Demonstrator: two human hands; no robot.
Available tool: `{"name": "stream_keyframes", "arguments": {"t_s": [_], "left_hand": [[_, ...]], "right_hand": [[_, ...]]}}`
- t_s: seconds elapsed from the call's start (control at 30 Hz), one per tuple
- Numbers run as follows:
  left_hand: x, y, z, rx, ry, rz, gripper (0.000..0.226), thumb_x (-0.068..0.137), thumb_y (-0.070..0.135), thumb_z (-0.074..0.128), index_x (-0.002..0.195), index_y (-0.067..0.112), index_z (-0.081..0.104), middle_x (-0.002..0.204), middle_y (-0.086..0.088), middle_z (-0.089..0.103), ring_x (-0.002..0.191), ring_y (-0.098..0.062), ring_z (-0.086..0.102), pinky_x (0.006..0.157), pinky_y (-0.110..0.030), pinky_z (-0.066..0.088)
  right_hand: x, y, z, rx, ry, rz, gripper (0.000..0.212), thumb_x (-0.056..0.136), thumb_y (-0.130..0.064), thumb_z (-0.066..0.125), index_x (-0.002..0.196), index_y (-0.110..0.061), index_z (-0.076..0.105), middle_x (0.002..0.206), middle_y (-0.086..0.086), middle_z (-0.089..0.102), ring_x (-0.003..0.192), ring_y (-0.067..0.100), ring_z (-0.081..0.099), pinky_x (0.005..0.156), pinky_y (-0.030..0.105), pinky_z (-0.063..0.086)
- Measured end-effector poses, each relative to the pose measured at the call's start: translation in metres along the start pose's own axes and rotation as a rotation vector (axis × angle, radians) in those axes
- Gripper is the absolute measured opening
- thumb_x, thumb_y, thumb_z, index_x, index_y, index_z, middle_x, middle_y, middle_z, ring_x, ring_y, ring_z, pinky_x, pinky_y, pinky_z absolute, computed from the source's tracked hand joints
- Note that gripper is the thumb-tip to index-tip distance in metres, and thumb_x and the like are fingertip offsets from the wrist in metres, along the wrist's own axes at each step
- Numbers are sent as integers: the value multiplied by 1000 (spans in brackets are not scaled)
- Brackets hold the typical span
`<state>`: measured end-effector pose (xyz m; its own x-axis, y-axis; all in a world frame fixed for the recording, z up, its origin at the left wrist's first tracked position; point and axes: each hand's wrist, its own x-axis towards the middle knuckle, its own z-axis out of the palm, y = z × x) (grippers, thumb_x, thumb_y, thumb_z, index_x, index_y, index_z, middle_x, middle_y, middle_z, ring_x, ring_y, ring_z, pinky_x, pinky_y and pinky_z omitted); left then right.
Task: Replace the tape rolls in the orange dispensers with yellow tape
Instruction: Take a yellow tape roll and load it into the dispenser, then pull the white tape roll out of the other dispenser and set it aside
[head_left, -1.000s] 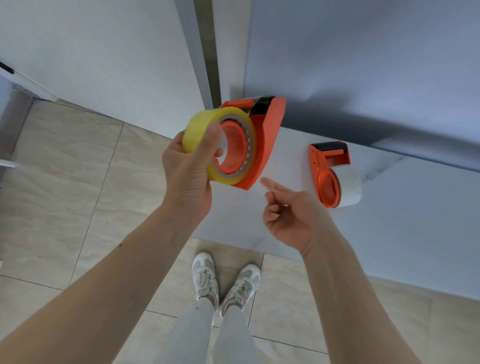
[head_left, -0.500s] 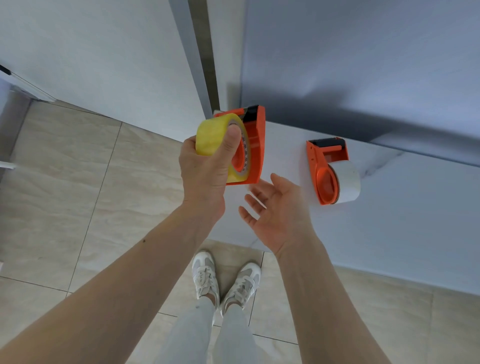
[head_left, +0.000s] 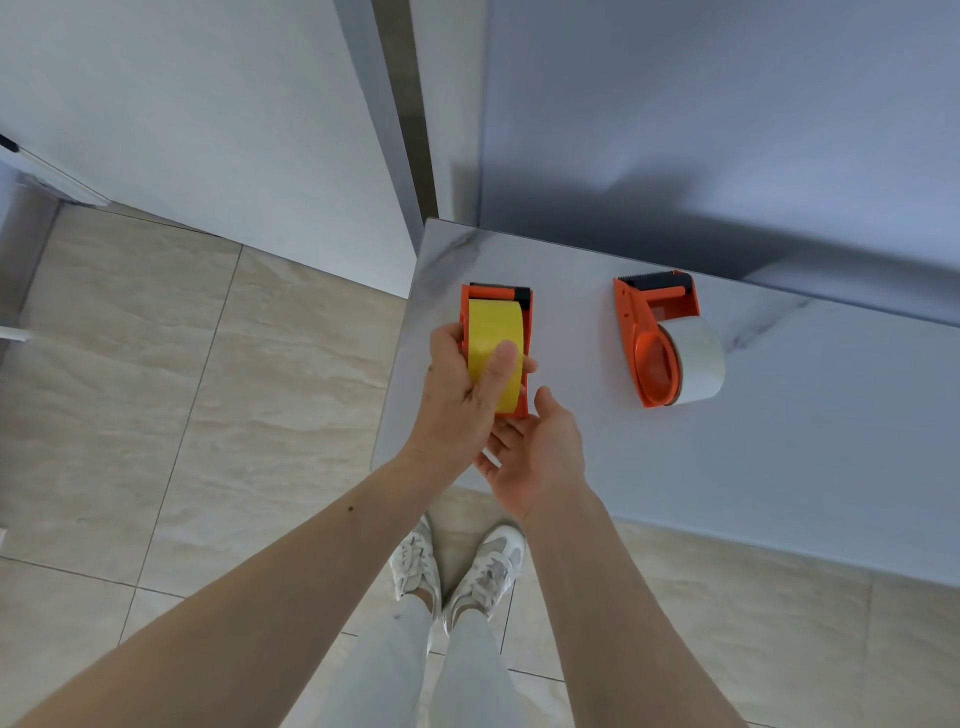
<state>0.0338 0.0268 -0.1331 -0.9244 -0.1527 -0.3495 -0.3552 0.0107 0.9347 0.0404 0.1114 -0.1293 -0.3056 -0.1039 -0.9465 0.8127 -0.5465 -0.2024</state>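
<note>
Across the right and far part of the view runs a pale marbled desk (head_left: 779, 467), backed by a grey wall panel (head_left: 727, 130), with beige floor tiles (head_left: 156, 415) filling the left and near side. Over the desk's near left corner the left hand (head_left: 457, 405) grips an orange dispenser (head_left: 498, 348) that carries a yellow tape roll (head_left: 493, 338); the thumb lies across the yellow band and the fingers wrap the dispenser's left side, so this hand is closed around dispenser and roll together. Whether the dispenser rests on the desk or is held just above it cannot be told. Its black cutter end points to the far side. Just near of it, the right hand (head_left: 535, 452) is open, palm up and fingers spread, holding nothing, its fingertips tucked under the left hand and close to the dispenser's near end. To the right, well apart, a second orange dispenser (head_left: 649, 343) lies on the desk with a white tape roll (head_left: 693, 358) seated on its hub, its serrated black blade toward the wall. A second ago the yellow-loaded dispenser was raised and turned side-on, its orange core facing the camera; now it is lower, band upward, and the right hand has come in beneath it. White sneakers (head_left: 457, 566) and pale trousers stand on the tiles below the forearms. Nothing lies between the two dispensers.
</note>
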Motion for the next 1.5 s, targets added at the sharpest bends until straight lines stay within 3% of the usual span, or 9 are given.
{"name": "stream_keyframes", "arguments": {"t_s": [0.4, 0.67, 0.8, 0.9, 0.97, 1.07, 1.27, 1.4, 1.5], "left_hand": [[2, -23, 2, 11, -29, -13, 40, 96, 31, 54, 122, 9, 34, 107, -21, 67, 84, -23, 73, 72, -29, 60], [-4, -32, -5, 64, -101, -13, 38, 96, 29, 52, 122, 13, 30, 105, -17, 66, 84, -13, 71, 71, -22, 58], [-5, -33, -11, 94, -172, -48, 32, 100, 23, 48, 122, 16, 27, 110, -8, 60, 89, -12, 68, 75, -20, 57], [-5, -30, -14, 137, -210, -73, 31, 101, 25, 46, 122, 19, 24, 109, 4, 56, 90, 1, 64, 79, -18, 56], [-4, -31, -16, 157, -217, -82, 33, 101, 31, 47, 123, 21, 24, 111, 3, 54, 94, 3, 62, 81, -20, 56], [-4, -33, -17, 195, -186, -112, 51, 89, 57, 51, 122, 26, 28, 123, -6, 50, 112, -18, 59, 92, -32, 55], [-10, -24, -17, 248, -80, -186, 77, 73, 76, 45, 128, 23, 35, 121, 11, 45, 124, -16, 43, 106, -38, 43], [-19, -6, -12, 227, 92, -188, 70, 85, 69, 39, 138, 24, 30, 138, 5, 34, 135, -15, 30, 115, -43, 32], [-20, 21, 3, 182, 154, -72, 63, 87, 62, 36, 139, 27, 30, 143, 6, 31, 135, -10, 30, 111, -31, 31]], "right_hand": [[16, 4, -5, 2, 68, -15, 55, 102, -50, 33, 124, -11, 65, 114, 12, 71, 109, 24, 64, 96, 44, 47], [20, 7, -2, 25, 84, 32, 58, 101, -54, 32, 123, -12, 65, 114, 12, 71, 105, 24, 64, 77, 39, 50], [20, 8, -1, 32, 83, 53, 65, 98, -62, 31, 123, -11, 64, 114, 14, 70, 109, 27, 63, 102, 45, 46], [20, 7, -1, 37, 69, 69, 70, 95, -66, 31, 127, -11, 61, 116, 14, 69, 110, 27, 62, 109, 46, 41], [19, 7, -2, 29, 63, 80, 74, 94, -69, 30, 128, -10, 59, 117, 15, 68, 111, 28, 62, 109, 46, 41], [16, 8, -4, -25, 65, 104, 83, 92, -73, 29, 131, -5, 58, 123, 16, 66, 121, 29, 57, 112, 46, 38], [1, 5, -10, -152, 144, 83, 82, 94, -70, 31, 139, -3, 47, 115, 11, 57, 111, 26, 51, 94, 40, 41], [-17, -6, -16, -333, 245, -65, 73, 97, -65, 31, 143, -10, 45, 129, 10, 57, 111, 26, 54, 104, 44, 44], [-44, -22, -21, -457, 375, -436, 46, 100, -50, 40, 113, -13, 64, 108, 3, 68, 91, 15, 63, 94, 41, 52]]}}
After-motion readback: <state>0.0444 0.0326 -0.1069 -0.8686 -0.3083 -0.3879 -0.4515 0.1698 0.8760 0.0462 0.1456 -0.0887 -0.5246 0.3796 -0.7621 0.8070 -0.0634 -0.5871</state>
